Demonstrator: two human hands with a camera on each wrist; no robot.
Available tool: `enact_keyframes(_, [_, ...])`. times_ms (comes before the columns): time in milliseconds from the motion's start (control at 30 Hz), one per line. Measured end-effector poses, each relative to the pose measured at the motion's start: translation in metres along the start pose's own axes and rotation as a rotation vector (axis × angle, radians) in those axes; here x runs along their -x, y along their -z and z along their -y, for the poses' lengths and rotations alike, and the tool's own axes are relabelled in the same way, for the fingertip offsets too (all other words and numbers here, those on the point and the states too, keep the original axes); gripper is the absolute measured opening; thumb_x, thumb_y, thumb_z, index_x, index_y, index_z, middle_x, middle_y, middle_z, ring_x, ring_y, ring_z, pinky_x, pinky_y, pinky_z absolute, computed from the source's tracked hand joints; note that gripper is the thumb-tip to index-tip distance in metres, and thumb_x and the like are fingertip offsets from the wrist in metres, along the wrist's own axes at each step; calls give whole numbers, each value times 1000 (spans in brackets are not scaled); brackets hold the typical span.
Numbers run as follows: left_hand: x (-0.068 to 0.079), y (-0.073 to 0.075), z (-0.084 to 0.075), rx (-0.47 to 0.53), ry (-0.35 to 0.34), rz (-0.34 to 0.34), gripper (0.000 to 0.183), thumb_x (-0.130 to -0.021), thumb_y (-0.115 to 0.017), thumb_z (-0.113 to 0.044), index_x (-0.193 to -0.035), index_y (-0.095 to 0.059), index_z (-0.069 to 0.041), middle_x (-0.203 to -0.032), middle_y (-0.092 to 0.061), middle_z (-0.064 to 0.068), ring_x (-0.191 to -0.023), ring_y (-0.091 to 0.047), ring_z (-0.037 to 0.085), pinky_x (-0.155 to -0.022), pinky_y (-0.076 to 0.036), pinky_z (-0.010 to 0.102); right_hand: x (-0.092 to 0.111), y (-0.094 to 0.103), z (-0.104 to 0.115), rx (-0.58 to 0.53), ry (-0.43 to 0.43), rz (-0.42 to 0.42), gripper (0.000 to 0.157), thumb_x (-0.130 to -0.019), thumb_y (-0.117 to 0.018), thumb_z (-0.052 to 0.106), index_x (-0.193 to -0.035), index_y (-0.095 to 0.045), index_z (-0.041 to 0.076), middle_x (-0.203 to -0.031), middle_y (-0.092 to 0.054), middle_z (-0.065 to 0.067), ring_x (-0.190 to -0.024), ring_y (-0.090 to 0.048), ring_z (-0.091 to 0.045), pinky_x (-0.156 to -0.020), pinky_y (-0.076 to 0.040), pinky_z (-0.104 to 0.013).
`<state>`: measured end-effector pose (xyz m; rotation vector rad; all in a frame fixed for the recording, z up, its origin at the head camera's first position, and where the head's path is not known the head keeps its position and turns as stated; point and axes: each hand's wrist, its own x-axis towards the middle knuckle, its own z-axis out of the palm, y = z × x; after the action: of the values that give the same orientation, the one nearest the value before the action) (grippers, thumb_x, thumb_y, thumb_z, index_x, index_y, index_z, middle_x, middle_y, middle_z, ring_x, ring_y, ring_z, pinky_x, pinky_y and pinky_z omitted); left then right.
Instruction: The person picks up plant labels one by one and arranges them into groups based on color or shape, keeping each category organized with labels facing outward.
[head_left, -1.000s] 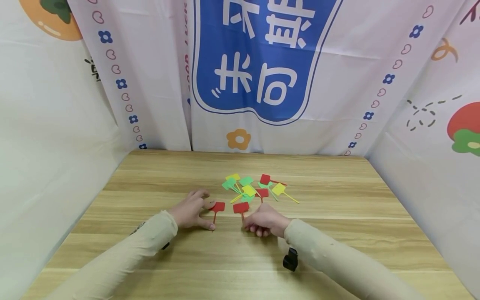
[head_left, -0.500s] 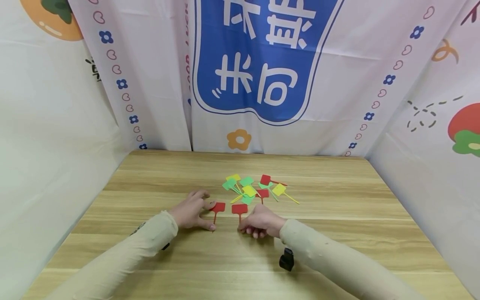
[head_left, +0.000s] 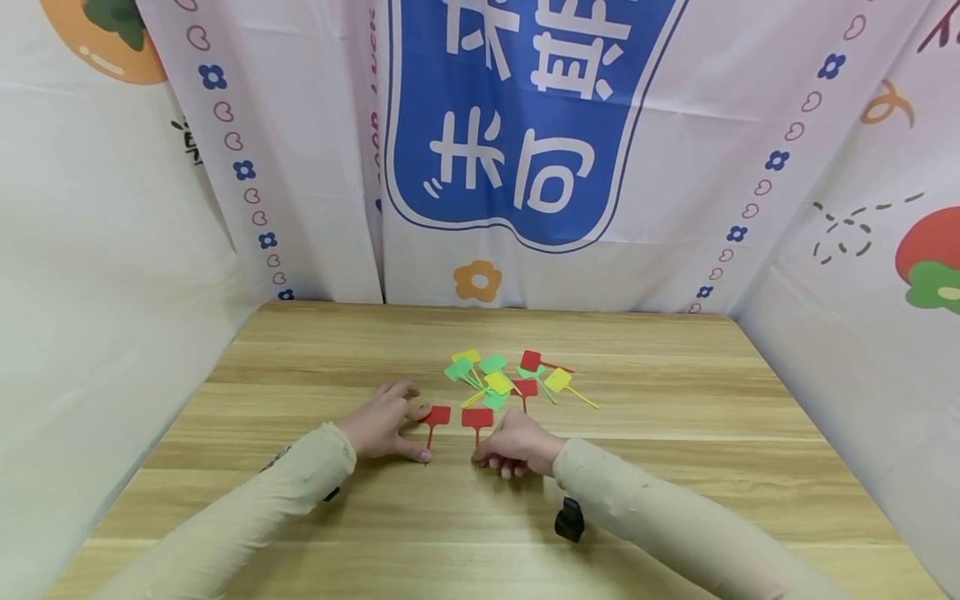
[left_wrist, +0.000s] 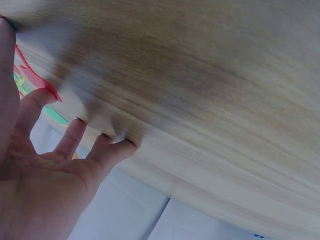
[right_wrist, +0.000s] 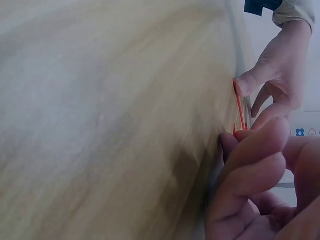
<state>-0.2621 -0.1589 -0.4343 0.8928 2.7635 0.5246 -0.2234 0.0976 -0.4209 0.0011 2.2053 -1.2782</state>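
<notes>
Two red plant labels lie side by side on the table in the head view. On the left one point(head_left: 440, 414), my left hand point(head_left: 379, 423) rests with spread fingers: a fingertip touches the plate's left edge and the thumb presses by the stem's lower end. My right hand point(head_left: 521, 442) pinches the stem of the right label point(head_left: 477, 417) near its bottom, other fingers curled under. In the left wrist view the left hand's other fingertips point(left_wrist: 129, 146) touch the wood. The right wrist view shows curled right fingers point(right_wrist: 255, 172), which hide most of that label.
Behind the hands lies a loose pile of green labels point(head_left: 493, 363), yellow labels point(head_left: 558, 379) and red labels point(head_left: 530, 360), some overlapping. The wooden table point(head_left: 480, 533) meets printed cloth walls point(head_left: 675, 192) at the back and both sides.
The right label has shifted a little left and turned from tilted to upright alongside the left one, my right hand moving left with it. The left hand has stayed in place.
</notes>
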Motion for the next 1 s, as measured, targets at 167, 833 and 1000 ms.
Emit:
enact_keyframes(167, [0, 0, 1, 0, -7, -8, 83, -73, -80, -57, -134, -60, -5, -146, -37, 24, -131, -29, 51, -102, -33, 61, 2, 0, 1, 12, 15, -6, 21, -85, -76, 14, -71, -73, -1, -54, -55, -2, -41, -47, -10, -38, -35, -20])
enact_keyframes(833, [1, 0, 0, 6, -13, -4, 84, -73, -81, -56, -134, -59, -4, -146, -37, 23, -131, -29, 52, -102, -33, 62, 3, 11, -7, 9, 77, -48, 26, -87, -76, 19, -72, -72, -2, -56, -57, -4, -43, -48, -12, -40, -35, -21])
enact_keyframes(1000, [2, 0, 0, 3, -16, -6, 83, -73, -81, -55, -134, -59, -3, -146, -37, 25, -130, -29, 53, -102, -32, 62, 4, 35, -8, -11, 61, -121, 28, -89, -74, 19, -70, -66, 0, -57, -56, -5, -43, -47, -12, -41, -35, -22])
